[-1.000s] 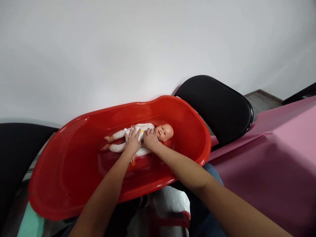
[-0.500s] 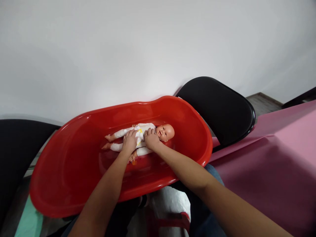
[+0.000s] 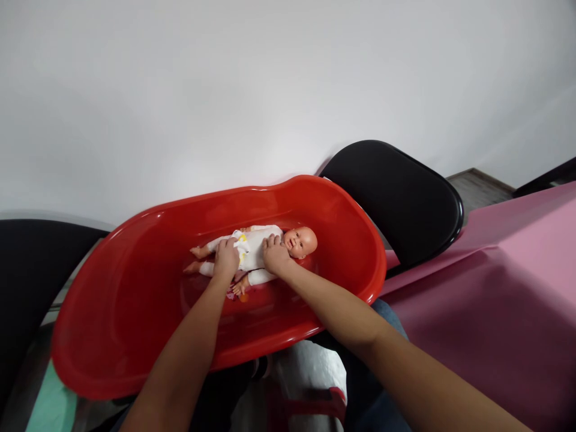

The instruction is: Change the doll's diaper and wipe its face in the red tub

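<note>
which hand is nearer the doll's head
The right hand, on the upper chest of the doll, close to its head; the left hand is farther down, around its hips.

Prob. indoor rm., type unclear: plain white wall [image 3: 252, 90], grey wood-look flr. [image 3: 479, 187]

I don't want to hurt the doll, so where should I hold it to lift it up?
I'd cup the doll under its round head and back, coming over the near side of the red tub, because it lies face-up along the tub.
</note>
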`<state>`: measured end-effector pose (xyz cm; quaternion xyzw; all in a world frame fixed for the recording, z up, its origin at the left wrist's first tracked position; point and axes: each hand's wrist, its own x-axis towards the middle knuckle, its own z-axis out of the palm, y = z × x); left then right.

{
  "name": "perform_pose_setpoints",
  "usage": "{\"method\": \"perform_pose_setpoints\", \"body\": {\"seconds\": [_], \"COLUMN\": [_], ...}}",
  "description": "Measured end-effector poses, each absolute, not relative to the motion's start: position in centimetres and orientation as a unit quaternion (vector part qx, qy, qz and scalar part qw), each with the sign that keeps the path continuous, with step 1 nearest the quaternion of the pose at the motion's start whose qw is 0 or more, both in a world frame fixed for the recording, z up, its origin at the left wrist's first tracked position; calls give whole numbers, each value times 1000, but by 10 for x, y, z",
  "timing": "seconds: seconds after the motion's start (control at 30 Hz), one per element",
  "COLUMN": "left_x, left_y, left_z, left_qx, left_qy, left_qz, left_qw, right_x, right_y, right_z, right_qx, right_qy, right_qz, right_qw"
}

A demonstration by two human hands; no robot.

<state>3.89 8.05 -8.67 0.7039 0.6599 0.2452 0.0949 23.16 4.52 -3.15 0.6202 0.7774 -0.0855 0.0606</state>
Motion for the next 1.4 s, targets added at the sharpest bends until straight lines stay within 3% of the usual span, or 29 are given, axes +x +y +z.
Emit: {"method": "perform_pose_setpoints", "body": {"seconds": [0.17,0.33,0.5,0.77,1.4], "left_x": [26,60,105,105,50], "left_y": [84,94,102,113,116], "left_z": [-80,-66,-68,-71,-72], "left_qx": [658,703,775,780,745], "left_qy": [694,626,573,604,661], "left_qz": [282,324,242,141,84], "left_qw": [74,100,112,84,31], "right_x": [229,228,227,224,223], "right_y": [44,41,39,38,37], "right_z": [-27,-25,-25,-27,-22], "right_qx": [619,627,634,640,634], "right_qy": [776,770,764,759,760], "right_qz": [-100,-111,-113,-115,-125], "right_qw": [63,50,35,49,74]}}
